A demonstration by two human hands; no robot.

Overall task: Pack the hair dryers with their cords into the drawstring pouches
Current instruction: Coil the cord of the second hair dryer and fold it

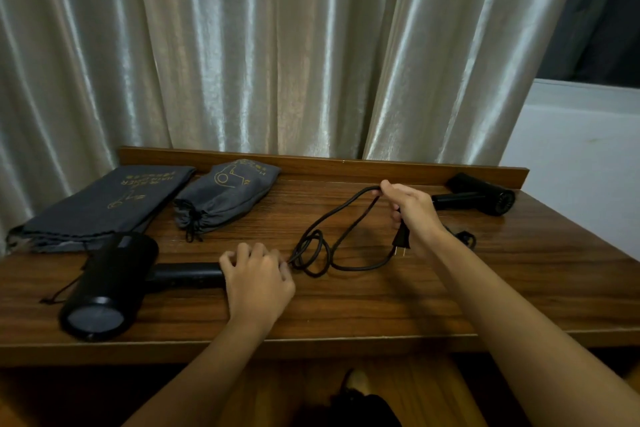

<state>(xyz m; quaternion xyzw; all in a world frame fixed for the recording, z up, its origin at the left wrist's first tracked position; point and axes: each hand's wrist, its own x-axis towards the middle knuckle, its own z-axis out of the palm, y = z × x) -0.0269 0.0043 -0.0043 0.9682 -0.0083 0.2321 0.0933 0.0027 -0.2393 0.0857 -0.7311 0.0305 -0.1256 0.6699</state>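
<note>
A black hair dryer (110, 282) lies on its side at the front left of the wooden table (381, 305). My left hand (258, 279) grips the end of its handle where the cord leaves it. The black cord (332, 229) loops across the table's middle. My right hand (408, 206) holds a bend of the cord together with its plug (401, 243), which hangs below the fist. A second black hair dryer (485, 198) lies at the back right. Two grey drawstring pouches sit at the back left: a flat one (104, 204) and a filled, cinched one (225, 198).
Pale curtains (277, 45) hang right behind the table's raised back ledge (311, 166). A white sill (581, 149) lies to the right. Another bit of cord (464, 237) shows behind my right forearm. A foot (356, 381) is on the wooden floor below.
</note>
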